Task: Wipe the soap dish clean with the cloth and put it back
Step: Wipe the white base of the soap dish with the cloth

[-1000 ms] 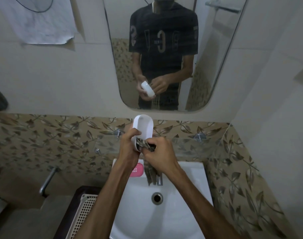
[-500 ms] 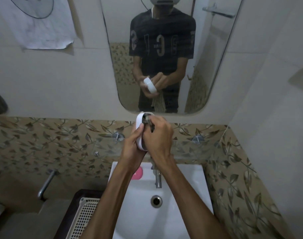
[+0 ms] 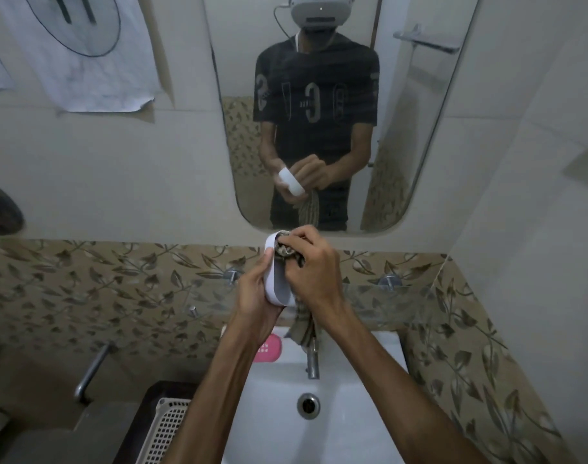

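Observation:
A white oval soap dish (image 3: 275,282) is held upright above the basin, its hollow side facing right. My left hand (image 3: 255,296) grips it from the left and below. My right hand (image 3: 314,269) is closed on a striped brown cloth (image 3: 286,250) and presses it into the top of the dish. The cloth's tail (image 3: 304,329) hangs down under my right wrist, over the tap. The mirror shows the same grip from the front.
A white washbasin (image 3: 353,396) with a chrome tap (image 3: 312,361) and drain (image 3: 308,405) lies below. A pink soap bar (image 3: 269,349) rests on its back rim. A glass shelf (image 3: 386,293) runs along the wall behind my hands. A white basket (image 3: 167,426) stands lower left.
Both hands and the dish rose. My right hand slid the cloth from the lower end of the dish up to its top end, and the dish turned more edge-on.

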